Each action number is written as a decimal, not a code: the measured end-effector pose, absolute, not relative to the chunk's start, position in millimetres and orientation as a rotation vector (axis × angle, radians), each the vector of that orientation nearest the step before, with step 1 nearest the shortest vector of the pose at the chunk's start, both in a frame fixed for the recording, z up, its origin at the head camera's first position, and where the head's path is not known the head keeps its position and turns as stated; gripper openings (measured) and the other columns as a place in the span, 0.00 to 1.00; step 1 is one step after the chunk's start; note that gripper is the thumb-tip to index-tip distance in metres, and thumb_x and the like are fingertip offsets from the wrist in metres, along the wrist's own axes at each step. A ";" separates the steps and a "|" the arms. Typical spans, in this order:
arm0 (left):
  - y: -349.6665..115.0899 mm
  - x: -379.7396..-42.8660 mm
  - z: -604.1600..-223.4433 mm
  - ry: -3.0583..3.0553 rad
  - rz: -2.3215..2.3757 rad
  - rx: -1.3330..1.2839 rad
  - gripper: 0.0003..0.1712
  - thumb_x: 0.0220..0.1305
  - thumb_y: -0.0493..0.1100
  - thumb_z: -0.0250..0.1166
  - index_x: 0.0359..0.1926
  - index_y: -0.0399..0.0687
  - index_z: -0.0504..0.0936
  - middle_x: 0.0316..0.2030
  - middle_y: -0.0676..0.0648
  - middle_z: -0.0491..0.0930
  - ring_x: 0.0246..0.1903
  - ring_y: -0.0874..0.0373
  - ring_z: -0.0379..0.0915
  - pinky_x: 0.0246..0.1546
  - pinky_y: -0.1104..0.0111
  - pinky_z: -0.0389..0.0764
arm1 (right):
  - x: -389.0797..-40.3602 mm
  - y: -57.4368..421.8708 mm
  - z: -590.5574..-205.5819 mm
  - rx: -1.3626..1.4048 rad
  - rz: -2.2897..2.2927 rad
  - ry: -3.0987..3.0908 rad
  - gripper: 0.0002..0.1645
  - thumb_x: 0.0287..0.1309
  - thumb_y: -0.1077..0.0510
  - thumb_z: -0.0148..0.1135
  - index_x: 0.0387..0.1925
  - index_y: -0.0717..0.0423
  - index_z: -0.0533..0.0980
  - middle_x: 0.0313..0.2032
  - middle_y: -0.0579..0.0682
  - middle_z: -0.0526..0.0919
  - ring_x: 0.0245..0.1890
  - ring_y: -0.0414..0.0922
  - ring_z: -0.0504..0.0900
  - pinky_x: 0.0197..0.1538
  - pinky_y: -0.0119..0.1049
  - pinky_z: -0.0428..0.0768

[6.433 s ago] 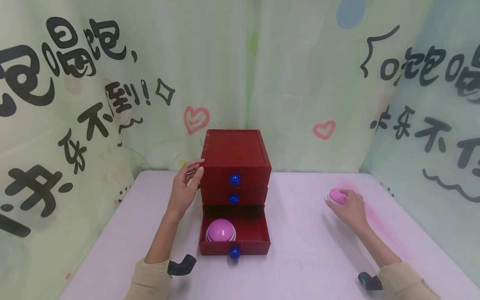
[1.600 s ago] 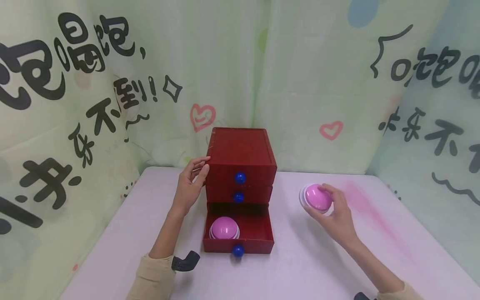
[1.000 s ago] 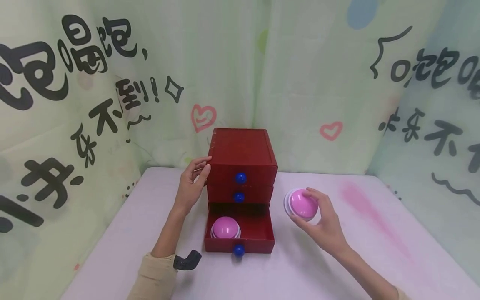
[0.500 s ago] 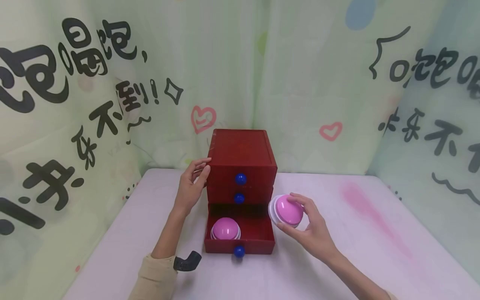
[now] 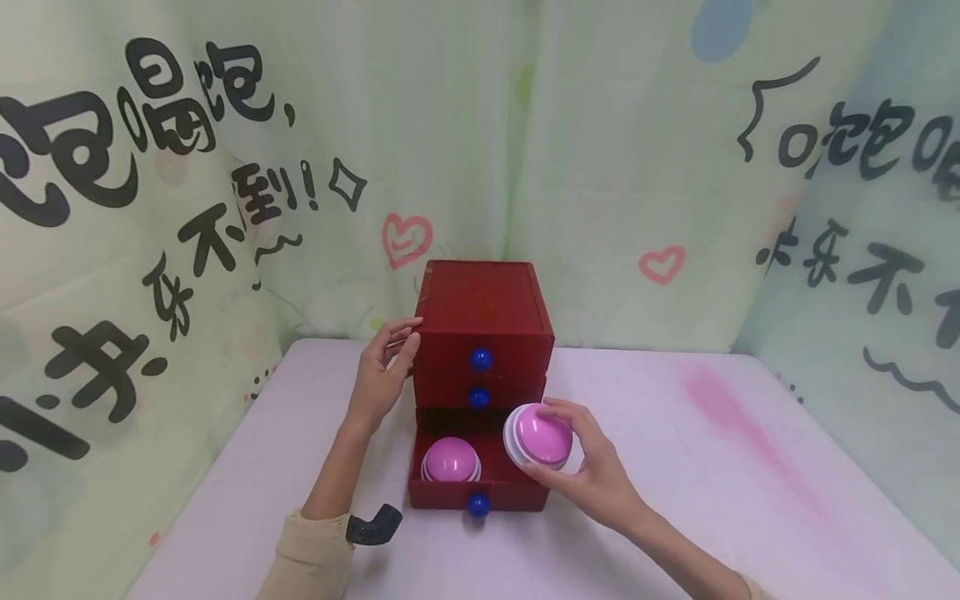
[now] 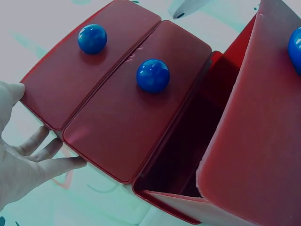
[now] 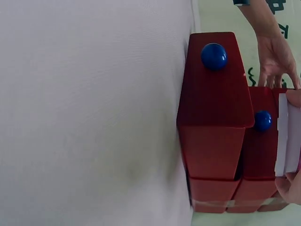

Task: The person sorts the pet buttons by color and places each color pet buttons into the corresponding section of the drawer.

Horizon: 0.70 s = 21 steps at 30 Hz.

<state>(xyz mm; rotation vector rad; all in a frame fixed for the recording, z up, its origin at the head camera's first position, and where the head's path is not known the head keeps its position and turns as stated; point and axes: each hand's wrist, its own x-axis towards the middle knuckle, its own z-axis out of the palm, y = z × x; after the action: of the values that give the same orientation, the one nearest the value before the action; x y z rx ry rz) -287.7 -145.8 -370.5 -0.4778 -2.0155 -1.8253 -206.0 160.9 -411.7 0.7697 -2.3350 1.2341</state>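
A red cabinet of small drawers (image 5: 483,296) with blue knobs stands mid-table, its bottom drawer (image 5: 427,497) pulled out. At the drawer's left lies a pink-domed round jar (image 5: 452,458) with a white rim. A second jar of that kind (image 5: 543,434) is held by its edges between thumb and fingers of my right hand (image 5: 592,475), tilted, over the drawer's right part. In the right wrist view that jar's white base (image 7: 287,136) shows edge-on. My left hand (image 5: 384,367) rests on the cabinet's left side; in the left wrist view its fingers (image 6: 63,163) touch the side, fairly straight.
The upper two drawers are closed, their blue knobs (image 5: 481,359) facing front. A pink smear (image 5: 738,425) marks the white table (image 5: 630,375) at right. Printed curtains (image 5: 592,167) rise behind and at both sides. A black wrist mount (image 5: 375,525) juts from the left sleeve.
My right hand first gripped the second jar at the table's far right, then carried it left to above the open drawer. The left hand has kept its place on the cabinet.
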 end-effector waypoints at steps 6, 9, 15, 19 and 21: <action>-145.6 -286.5 -370.7 -2.020 -1.818 -0.475 0.19 0.77 0.46 0.60 0.65 0.51 0.77 0.58 0.40 0.75 0.58 0.47 0.76 0.52 0.60 0.83 | -206.8 155.9 -412.1 0.811 1.209 -2.361 0.42 0.45 0.58 0.83 0.62 0.47 0.73 0.66 0.51 0.74 0.66 0.49 0.72 0.58 0.47 0.83; -146.1 -286.2 -370.7 -2.020 -1.823 -0.472 0.20 0.77 0.46 0.60 0.65 0.51 0.77 0.58 0.40 0.75 0.58 0.47 0.76 0.54 0.54 0.83 | -208.1 155.0 -412.1 0.838 1.180 -2.373 0.41 0.46 0.58 0.83 0.62 0.47 0.73 0.65 0.51 0.74 0.66 0.51 0.72 0.56 0.49 0.84; -146.1 -285.8 -369.7 -2.022 -1.828 -0.475 0.20 0.77 0.47 0.60 0.65 0.52 0.77 0.58 0.40 0.75 0.58 0.46 0.76 0.54 0.47 0.83 | -213.1 155.0 -411.7 0.956 1.077 -2.361 0.40 0.47 0.60 0.82 0.62 0.49 0.73 0.66 0.57 0.73 0.65 0.55 0.71 0.55 0.47 0.85; -145.9 -285.9 -369.7 -2.020 -1.830 -0.473 0.20 0.76 0.47 0.60 0.65 0.51 0.77 0.58 0.40 0.75 0.58 0.46 0.76 0.53 0.48 0.83 | -216.3 153.7 -412.6 0.982 1.069 -2.381 0.40 0.48 0.59 0.81 0.63 0.48 0.72 0.66 0.57 0.73 0.66 0.55 0.71 0.56 0.46 0.84; -145.8 -286.3 -370.2 -2.019 -1.834 -0.476 0.20 0.76 0.46 0.60 0.65 0.51 0.77 0.57 0.40 0.75 0.58 0.46 0.77 0.53 0.49 0.83 | -217.6 153.1 -414.1 0.985 1.077 -2.401 0.41 0.49 0.59 0.81 0.63 0.47 0.72 0.67 0.56 0.72 0.66 0.55 0.72 0.56 0.46 0.84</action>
<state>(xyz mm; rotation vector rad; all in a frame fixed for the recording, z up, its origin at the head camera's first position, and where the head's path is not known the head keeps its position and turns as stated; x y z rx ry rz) -286.3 -145.8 -370.2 -0.4759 -2.0191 -1.8339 -217.6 153.1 -414.1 0.9848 -2.4012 1.0773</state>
